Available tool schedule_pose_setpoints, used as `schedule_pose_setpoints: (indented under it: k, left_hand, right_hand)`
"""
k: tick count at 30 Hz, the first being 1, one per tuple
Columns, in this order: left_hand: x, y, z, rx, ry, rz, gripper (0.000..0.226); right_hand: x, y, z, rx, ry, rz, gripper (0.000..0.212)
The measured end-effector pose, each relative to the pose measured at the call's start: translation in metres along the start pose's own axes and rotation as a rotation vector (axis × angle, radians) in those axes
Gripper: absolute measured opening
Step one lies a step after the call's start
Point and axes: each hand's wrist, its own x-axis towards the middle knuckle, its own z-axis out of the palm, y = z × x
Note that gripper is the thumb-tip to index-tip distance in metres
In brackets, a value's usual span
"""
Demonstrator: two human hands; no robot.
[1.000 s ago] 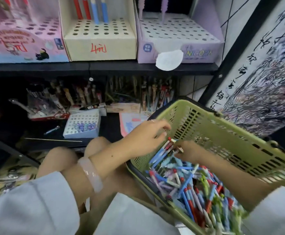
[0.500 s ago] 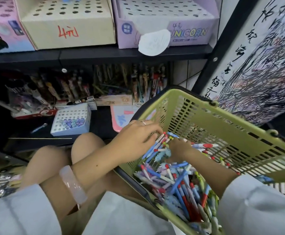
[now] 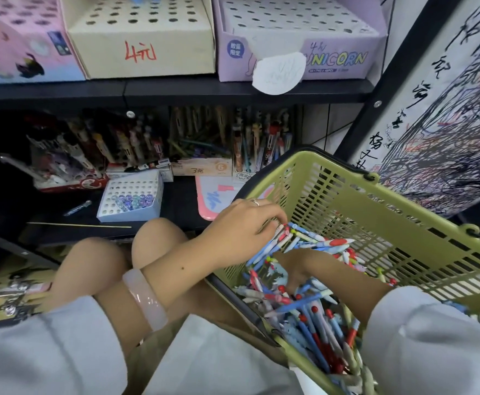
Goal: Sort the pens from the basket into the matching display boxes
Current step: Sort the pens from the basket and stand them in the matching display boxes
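A green plastic basket [image 3: 404, 223] sits tilted at my right, full of blue, red and white pens [image 3: 312, 312]. My left hand [image 3: 241, 226] reaches over the basket's near rim and grips a bundle of blue and white pens [image 3: 278, 243] at the top of the pile. My right hand [image 3: 293, 269] is dug down into the pens, its fingers mostly hidden, so its grip cannot be made out. On the upper shelf stand a cream display box [image 3: 141, 38] with red writing, a lilac unicorn box [image 3: 298, 38] and a pink box [image 3: 19, 41].
A black shelf edge [image 3: 176, 91] runs across below the boxes. The lower shelf holds rows of novelty pens [image 3: 147, 141], a small white holed box [image 3: 131, 199] with glittery caps and a pink pad [image 3: 216, 199]. My knees [image 3: 159, 243] are under my left arm. A scribbled test sheet [image 3: 447, 138] hangs right.
The view has tilted down, so the display boxes sit higher in frame. My left hand gathered more pens into its bundle. My right hand sank lower into the pile.
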Motion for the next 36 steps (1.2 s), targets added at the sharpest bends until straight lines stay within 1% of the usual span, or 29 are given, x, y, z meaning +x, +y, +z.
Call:
schedule_pose_setpoints:
  k: [2, 4, 7, 10, 12, 13, 14, 16, 18, 20, 21, 22, 23, 25, 26, 27, 29, 31, 33, 35, 36]
  left_hand:
    - [-0.001, 0.000, -0.001, -0.014, -0.007, -0.018, 0.023]
    - [-0.001, 0.001, -0.001, -0.018, -0.016, -0.032, 0.024]
    - [-0.001, 0.001, -0.002, -0.022, -0.036, -0.052, 0.025]
    - [-0.001, 0.001, -0.003, -0.030, -0.041, -0.055, 0.025]
    - [-0.001, 0.001, -0.004, -0.025, -0.043, -0.047, 0.025]
    - [-0.001, 0.001, -0.004, -0.024, -0.046, -0.042, 0.025]
    - [-0.001, 0.000, -0.004, -0.029, -0.044, -0.037, 0.025]
    - [-0.001, 0.000, -0.004, -0.075, -0.035, -0.046, 0.023]
    - [0.001, 0.002, -0.003, -0.151, -0.016, -0.088, 0.023]
    - [0.005, 0.007, -0.002, -0.265, 0.016, -0.144, 0.024]
    - [0.008, 0.010, 0.000, -0.362, 0.017, -0.177, 0.026]
    - [0.011, 0.015, 0.003, -0.470, -0.010, -0.220, 0.033]
    - [0.013, 0.020, 0.006, -0.566, -0.060, -0.264, 0.046]
    - [0.017, 0.032, 0.012, -0.687, -0.165, -0.332, 0.073]
    - [0.019, 0.038, 0.016, -0.750, -0.195, -0.348, 0.078]
    - [0.021, 0.043, 0.018, -0.818, -0.201, -0.357, 0.079]
    - [0.025, 0.048, 0.022, -0.932, -0.140, -0.386, 0.072]
    - [0.027, 0.050, 0.020, -0.964, -0.059, -0.433, 0.059]
    - [0.026, 0.051, 0.016, -0.992, -0.022, -0.418, 0.045]
    - [0.022, 0.052, 0.011, -1.068, -0.005, -0.361, 0.032]
    - [0.021, 0.053, 0.007, -1.068, 0.002, -0.331, 0.027]
  right_hand:
    - [0.002, -0.001, 0.002, -0.043, -0.019, -0.015, 0.095]
    - [0.005, -0.005, 0.006, -0.098, -0.006, -0.011, 0.094]
    - [0.006, -0.004, 0.011, -0.117, 0.024, -0.034, 0.091]
    - [0.001, 0.003, 0.014, -0.103, 0.138, -0.063, 0.086]
    - [-0.004, 0.013, 0.015, -0.051, 0.252, -0.076, 0.076]
    - [-0.009, 0.019, 0.013, 0.025, 0.306, -0.101, 0.067]
    - [-0.013, 0.026, 0.011, 0.144, 0.377, -0.153, 0.053]
    - [-0.029, 0.041, 0.005, 0.463, 0.552, -0.222, 0.013]
    - [-0.053, 0.049, -0.007, 0.802, 0.719, -0.241, 0.016]
    - [-0.077, 0.051, -0.019, 1.179, 0.802, -0.266, 0.011]
    - [-0.087, 0.048, -0.024, 1.355, 0.825, -0.279, 0.008]
    - [-0.096, 0.043, -0.029, 1.506, 0.846, -0.284, 0.006]
    - [-0.102, 0.038, -0.033, 1.610, 0.857, -0.300, 0.005]
    - [-0.112, 0.024, -0.039, 1.722, 0.839, -0.383, 0.005]
    - [-0.116, 0.015, -0.041, 1.760, 0.820, -0.426, 0.005]
    - [-0.118, 0.009, -0.042, 1.782, 0.816, -0.450, 0.005]
    - [-0.121, -0.003, -0.047, 1.834, 0.830, -0.459, 0.006]
    - [-0.123, -0.011, -0.051, 1.890, 0.835, -0.476, 0.010]
    - [-0.123, -0.017, -0.054, 1.837, 0.869, -0.460, 0.014]
    - [-0.123, -0.024, -0.057, 1.737, 0.928, -0.469, 0.013]
    - [-0.125, -0.027, -0.059, 1.684, 0.967, -0.488, 0.012]
